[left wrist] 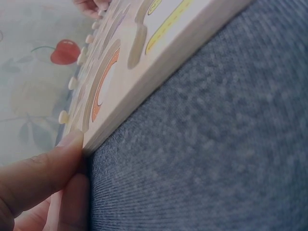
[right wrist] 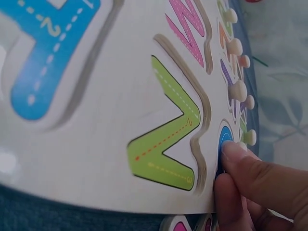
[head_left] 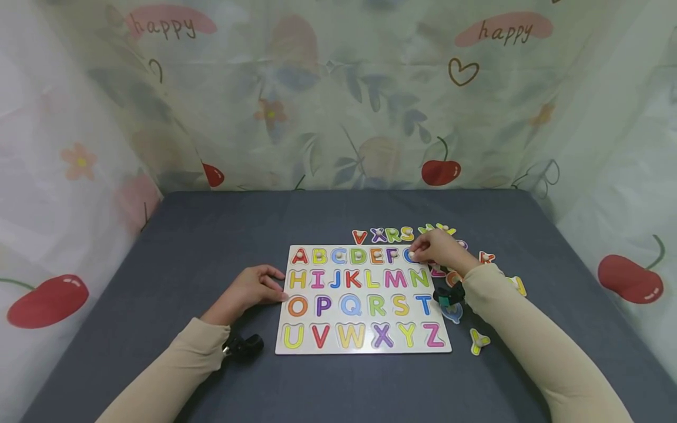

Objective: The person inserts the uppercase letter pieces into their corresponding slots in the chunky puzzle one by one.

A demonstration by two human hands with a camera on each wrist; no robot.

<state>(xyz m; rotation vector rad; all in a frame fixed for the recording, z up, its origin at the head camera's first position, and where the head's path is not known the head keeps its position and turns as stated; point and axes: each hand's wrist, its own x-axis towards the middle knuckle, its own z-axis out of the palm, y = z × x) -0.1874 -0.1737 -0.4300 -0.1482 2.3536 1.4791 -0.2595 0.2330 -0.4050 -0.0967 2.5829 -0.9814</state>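
Note:
A white alphabet puzzle board [head_left: 312,346] lies flat on the table. Its top row, A to F, holds letter pieces with small knobs [right wrist: 237,90]; the lower rows show printed recesses. At the top row's right end, my right hand [head_left: 440,249] pinches the blue letter G piece [right wrist: 224,137] between thumb and fingers. The G is at its recess; whether it is fully seated I cannot tell. My left hand [head_left: 248,292] holds the board's left edge, and in the left wrist view its thumb [left wrist: 72,139] touches the rim beside the orange O recess.
Loose letter pieces V [head_left: 359,237], X [head_left: 378,235], R [head_left: 392,235] and S [head_left: 406,234] lie behind the board. Several more are to the right, partly under the right arm, including a blue Q [head_left: 453,314]. A yellow-green Y [head_left: 478,341] lies nearer the front.

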